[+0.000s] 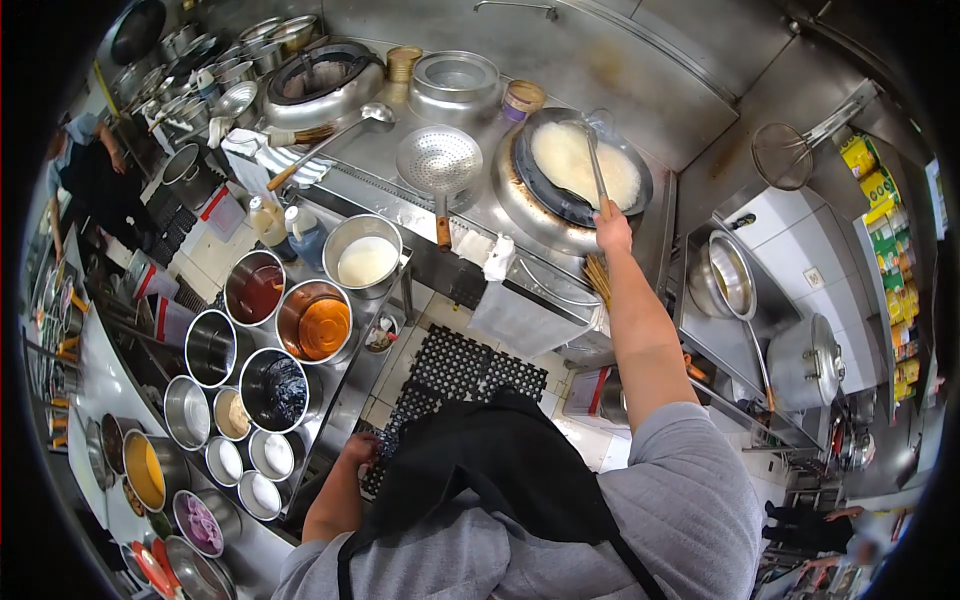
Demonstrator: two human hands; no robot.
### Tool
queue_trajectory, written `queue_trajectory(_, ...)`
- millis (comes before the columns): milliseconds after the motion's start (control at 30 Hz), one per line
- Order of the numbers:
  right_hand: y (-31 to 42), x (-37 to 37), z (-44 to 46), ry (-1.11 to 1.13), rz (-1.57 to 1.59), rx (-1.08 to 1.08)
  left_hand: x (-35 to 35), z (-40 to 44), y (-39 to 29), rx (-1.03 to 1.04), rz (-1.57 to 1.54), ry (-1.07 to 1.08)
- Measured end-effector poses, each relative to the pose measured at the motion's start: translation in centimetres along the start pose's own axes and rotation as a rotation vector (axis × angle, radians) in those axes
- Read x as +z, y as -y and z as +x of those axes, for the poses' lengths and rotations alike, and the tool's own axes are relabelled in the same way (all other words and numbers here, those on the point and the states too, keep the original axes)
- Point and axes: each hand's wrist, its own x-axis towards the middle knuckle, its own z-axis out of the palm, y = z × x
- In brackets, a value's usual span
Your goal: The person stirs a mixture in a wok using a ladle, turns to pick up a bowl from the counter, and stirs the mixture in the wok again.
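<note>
My right hand (613, 232) is closed round the wooden handle end of a long metal ladle (598, 170). The ladle's head lies at the far side of a dark wok (540, 187), in pale, foamy liquid (575, 165). The wok sits on a round steel burner ring. My left hand (362, 448) hangs low beside the edge of the steel side table, near the pots; its fingers are too small and dark to make out. A perforated strainer (440, 160) with a wooden handle rests on the stove, left of the wok.
Steel pots of sauces, including a red-orange one (322, 330), and white powders crowd the left table. A second ladle (376, 115) lies by the left burner. A bamboo brush (597, 278) stands at the stove front. Black mats (440, 365) cover the floor. Other people (95, 170) stand far left and lower right.
</note>
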Motion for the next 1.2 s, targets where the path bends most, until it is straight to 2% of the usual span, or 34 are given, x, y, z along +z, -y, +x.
queue_trajectory(67,0.0,-0.3,-0.8,0.018,0.008,0.017,-0.6,1.4,0.8,0.062,0.018,0.016)
queue_trajectory(167,0.1,-0.9,-3.3,0.031,-0.063,0.017,-1.1,6.3,6.6,0.441,0.123,0.072)
queue_trajectory(367,-1.4,-1.6,-7.3,0.056,-0.089,-0.045,-2.8,1.3,2.3,0.017,0.096,0.028)
queue_trajectory(533,-2.9,-3.2,-9.9,0.068,-0.073,-0.083,-4.1,-0.8,1.7,-0.010,0.063,0.108)
queue_trajectory(667,-4.3,-4.6,-11.8,0.086,-0.059,-0.109,-4.2,3.1,6.9,0.084,-0.093,0.229)
queue_trajectory(733,-4.8,-5.5,-13.1,0.093,-0.026,-0.140,-4.3,3.4,6.6,0.118,-0.049,0.229)
queue_trajectory(800,-5.3,-6.1,-14.1,0.097,0.007,-0.154,-4.3,4.4,6.7,0.401,0.058,0.212)
queue_trajectory(867,-6.1,-6.5,-15.0,0.084,0.044,-0.182,-4.5,4.2,5.6,0.465,0.103,0.203)
queue_trajectory(967,-7.3,-6.9,-16.1,0.045,0.062,-0.217,-4.5,1.8,1.9,0.199,0.053,0.187)
queue_trajectory(1033,-7.5,-7.9,-16.9,0.038,0.007,-0.198,-4.6,-0.5,-1.0,0.118,0.032,0.166)
queue_trajectory(1133,-6.5,-10.4,-18.5,0.074,-0.022,-0.105,-4.8,-0.9,-1.4,0.103,0.044,0.150)
queue_trajectory(1200,-7.1,-11.5,-18.8,0.062,-0.056,-0.094,-5.2,0.8,0.9,0.454,0.178,0.152)
